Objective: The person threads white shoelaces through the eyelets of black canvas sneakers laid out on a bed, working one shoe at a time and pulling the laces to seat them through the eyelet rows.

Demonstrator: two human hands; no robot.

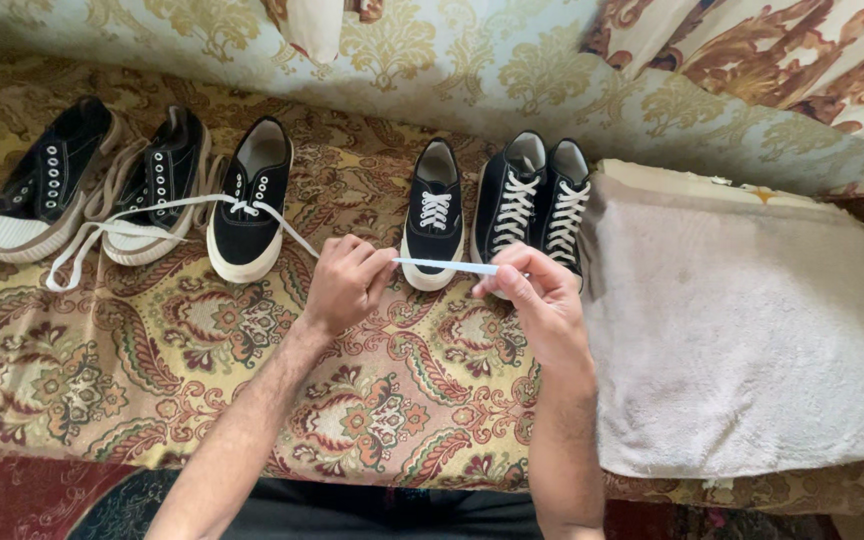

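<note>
Fingers of both hands pinch one white shoelace (445, 266), stretched flat and taut between them. Left hand (344, 285) curled shut on the lace's left part; right hand (535, 295) pinched on its right end, thumb on top. Lace hangs just in front of the toe of the single laced sneaker (433, 215), landmark for the rest.

Open room: patterned floral cloth (102, 370) nearer than the landmark is bare, wide free space around both forearms. Near edge of the cloth drops off close to the person's body. Right of the landmark, a beige towel (752, 330) covers the surface out to the right edge.

No packages or signs readable.

Left of the landmark: a black sneaker with white toe cap (251, 200), half laced; its loose lace (132, 225) trails left across the cloth, and one strand runs right toward the left hand. Further left, two unlaced black sneakers (102, 180) tilted on their sides. Just right of the landmark, a laced pair (537, 195), touching the towel's edge.

Behind all shoes: pale damask backrest (472, 70), closing off the far side.
</note>
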